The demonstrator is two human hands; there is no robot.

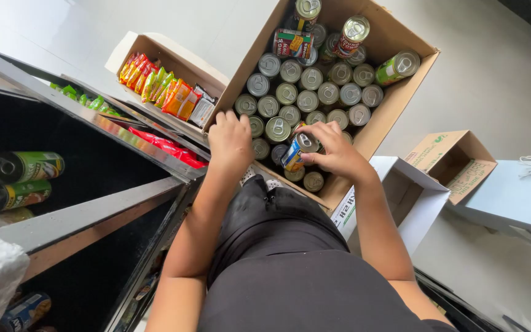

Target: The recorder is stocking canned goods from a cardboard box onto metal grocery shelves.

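A person in black crouches beside a metal shelf (102,206), where green cans (23,167) lie on their sides. Both arms reach forward into a big cardboard box (394,104) packed with upright tins. The right hand (336,150) has its fingers wrapped around a blue-and-yellow can (296,152), tilted at the box's near edge. The left hand (230,140) rests knuckles-up on the tins beside it, fingers curled down; whether it grips one cannot be told. Beyond, a smaller box (149,52) holds bright snack packets (161,86).
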